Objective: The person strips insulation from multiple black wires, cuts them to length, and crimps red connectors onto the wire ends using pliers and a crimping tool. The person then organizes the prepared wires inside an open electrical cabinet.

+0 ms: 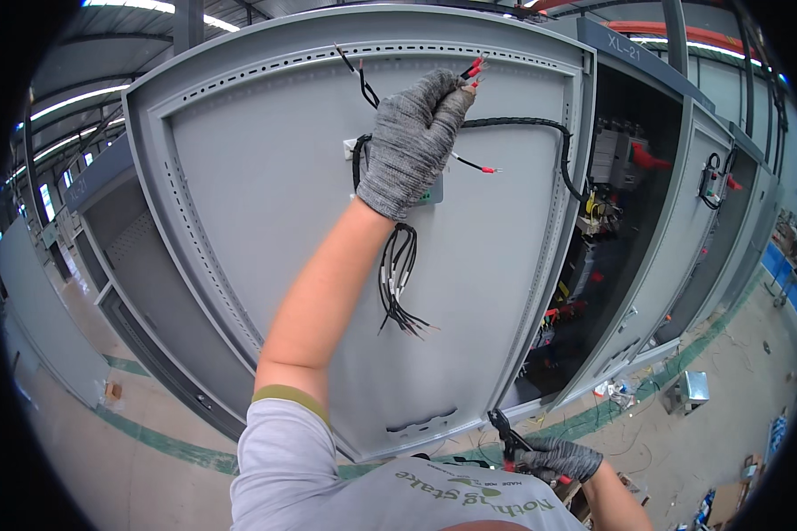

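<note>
A gloved left hand (pixel 413 142) is raised against the inside of an open grey cabinet door (pixel 266 221), fingers closed around a bundle of black wires (pixel 397 283) (red-tipped ends poke out above the fist). Low beside the body, the right hand (pixel 558 457) is clenched on pliers (pixel 507 435). Wiring of the door seems under way; terminating a held lead likely follows.
</note>
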A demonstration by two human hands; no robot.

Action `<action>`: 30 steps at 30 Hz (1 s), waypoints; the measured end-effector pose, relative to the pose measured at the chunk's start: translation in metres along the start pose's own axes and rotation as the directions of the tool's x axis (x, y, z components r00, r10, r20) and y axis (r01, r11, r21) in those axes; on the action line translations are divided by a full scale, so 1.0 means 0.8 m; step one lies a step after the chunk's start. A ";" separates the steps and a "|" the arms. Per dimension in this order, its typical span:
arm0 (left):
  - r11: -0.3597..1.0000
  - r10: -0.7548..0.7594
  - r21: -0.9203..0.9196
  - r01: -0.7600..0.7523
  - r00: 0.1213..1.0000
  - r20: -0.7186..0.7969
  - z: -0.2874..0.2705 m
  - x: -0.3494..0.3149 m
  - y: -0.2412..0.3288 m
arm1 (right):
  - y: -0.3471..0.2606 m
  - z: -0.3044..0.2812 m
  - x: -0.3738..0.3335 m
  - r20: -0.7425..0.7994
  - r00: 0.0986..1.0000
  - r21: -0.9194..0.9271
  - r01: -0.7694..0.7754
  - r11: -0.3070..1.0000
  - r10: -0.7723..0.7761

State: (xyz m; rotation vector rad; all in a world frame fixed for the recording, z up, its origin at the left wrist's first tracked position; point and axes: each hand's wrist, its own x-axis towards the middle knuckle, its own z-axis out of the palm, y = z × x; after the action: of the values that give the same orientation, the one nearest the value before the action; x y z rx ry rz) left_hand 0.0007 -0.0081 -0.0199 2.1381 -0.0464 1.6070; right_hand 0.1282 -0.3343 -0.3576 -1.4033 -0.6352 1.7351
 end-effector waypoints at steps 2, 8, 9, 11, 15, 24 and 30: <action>0.999 -0.005 -0.042 0.005 1.000 -0.011 0.003 0.000 -0.005 | 0.031 -0.027 0.023 0.010 0.999 0.120 -0.048 0.992 0.047; 0.997 0.020 -0.077 -0.024 0.998 -0.053 -0.002 0.002 -0.010 | 0.133 -0.053 0.076 -0.070 0.997 0.263 -0.004 0.965 0.023; 0.997 0.002 -0.074 -0.006 0.999 -0.047 -0.002 0.002 -0.007 | 0.155 -0.067 0.088 -0.031 0.999 0.251 0.040 0.967 -0.033; 0.997 -0.022 -0.076 0.019 0.999 -0.035 -0.005 -0.003 -0.002 | 0.161 -0.057 0.099 0.061 0.989 0.236 0.115 0.965 -0.133; 0.994 -0.020 -0.105 0.018 1.000 -0.015 -0.011 -0.009 -0.009 | 0.033 -0.060 0.062 -0.097 0.818 -0.315 0.516 0.797 -0.568; 0.990 0.009 -0.140 -0.013 0.999 -0.031 -0.011 -0.014 -0.010 | -0.392 0.078 -0.057 0.281 -0.006 -0.954 -0.110 -0.279 -0.960; 0.981 0.058 -0.183 -0.064 0.998 -0.040 -0.008 -0.015 -0.025 | -0.430 0.097 -0.049 0.222 0.050 -0.914 -0.338 -0.226 -0.974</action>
State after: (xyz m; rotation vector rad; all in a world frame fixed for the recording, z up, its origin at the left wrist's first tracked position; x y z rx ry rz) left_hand -0.0028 0.0087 -0.0364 1.9851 -0.2422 1.6064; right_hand 0.1489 -0.1683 -0.0446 -1.8866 -1.5708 -1.0721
